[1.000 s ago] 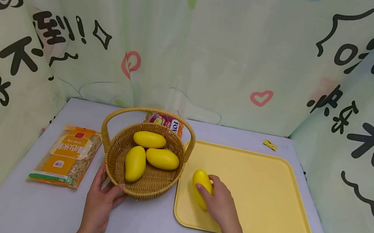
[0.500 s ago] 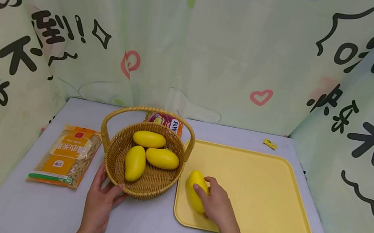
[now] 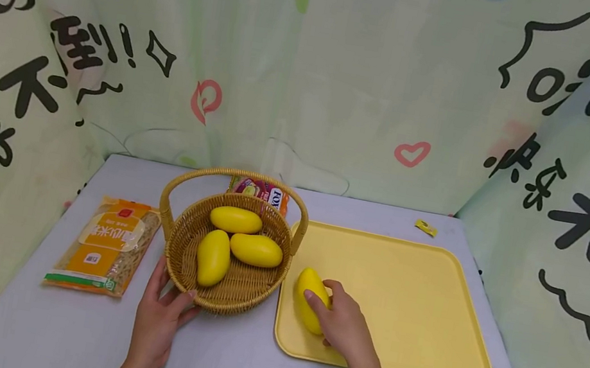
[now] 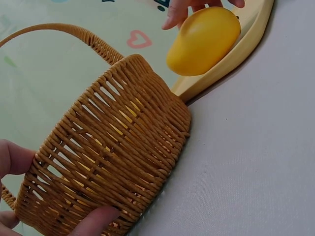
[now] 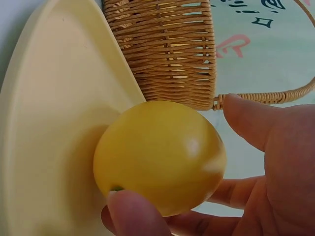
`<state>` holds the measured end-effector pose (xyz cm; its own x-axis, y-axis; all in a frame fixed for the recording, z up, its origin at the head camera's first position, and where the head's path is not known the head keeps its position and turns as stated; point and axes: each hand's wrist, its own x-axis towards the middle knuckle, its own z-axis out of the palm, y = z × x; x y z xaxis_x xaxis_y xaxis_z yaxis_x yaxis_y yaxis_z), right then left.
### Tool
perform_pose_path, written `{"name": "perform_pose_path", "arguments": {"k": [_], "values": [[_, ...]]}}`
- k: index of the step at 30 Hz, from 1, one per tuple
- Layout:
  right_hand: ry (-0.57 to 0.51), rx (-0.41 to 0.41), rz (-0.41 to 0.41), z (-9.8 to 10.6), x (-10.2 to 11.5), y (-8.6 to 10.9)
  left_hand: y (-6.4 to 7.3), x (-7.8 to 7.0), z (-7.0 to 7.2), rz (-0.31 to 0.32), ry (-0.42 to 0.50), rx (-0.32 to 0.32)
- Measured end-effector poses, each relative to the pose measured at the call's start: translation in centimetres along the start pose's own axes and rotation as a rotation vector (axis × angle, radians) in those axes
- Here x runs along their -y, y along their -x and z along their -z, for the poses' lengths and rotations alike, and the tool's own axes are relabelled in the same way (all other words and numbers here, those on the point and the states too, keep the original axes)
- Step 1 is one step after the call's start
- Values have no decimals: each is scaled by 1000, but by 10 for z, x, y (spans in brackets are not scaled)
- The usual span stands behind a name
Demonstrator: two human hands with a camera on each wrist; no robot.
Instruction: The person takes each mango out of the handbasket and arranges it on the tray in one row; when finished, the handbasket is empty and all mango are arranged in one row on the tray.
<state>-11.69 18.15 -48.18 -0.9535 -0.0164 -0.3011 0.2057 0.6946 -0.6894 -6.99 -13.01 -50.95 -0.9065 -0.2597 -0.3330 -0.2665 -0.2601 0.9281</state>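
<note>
My right hand (image 3: 344, 322) holds a yellow mango (image 3: 309, 300) over the left end of the yellow tray (image 3: 397, 305). In the right wrist view the mango (image 5: 160, 155) sits between the thumb and fingers, close above the tray. My left hand (image 3: 159, 321) holds the wicker basket (image 3: 236, 304) at its lower left side; in the left wrist view, fingertips lie against the woven wall (image 4: 108, 142). Inside the basket are three more mangoes, one at the back (image 3: 236, 220), one at the right (image 3: 256, 250) and one at the left (image 3: 213, 259).
An orange bag of grain (image 3: 103, 246) lies left of the basket. Behind the basket is a purple and orange packet (image 3: 269, 196), partly covered. A small yellow wrapped piece (image 3: 426, 228) lies beyond the tray. A printed curtain (image 3: 312, 83) encloses the table.
The right hand has carried the mango slightly left, toward the basket, during the first half second, and since then it has barely moved. The left hand and basket stay in place.
</note>
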Motion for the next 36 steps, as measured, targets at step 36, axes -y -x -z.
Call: {"name": "perform_pose_path", "arguments": {"k": [36], "values": [[-72,-15,67,17,12,14,0,-1,1,8,-4,7]]}}
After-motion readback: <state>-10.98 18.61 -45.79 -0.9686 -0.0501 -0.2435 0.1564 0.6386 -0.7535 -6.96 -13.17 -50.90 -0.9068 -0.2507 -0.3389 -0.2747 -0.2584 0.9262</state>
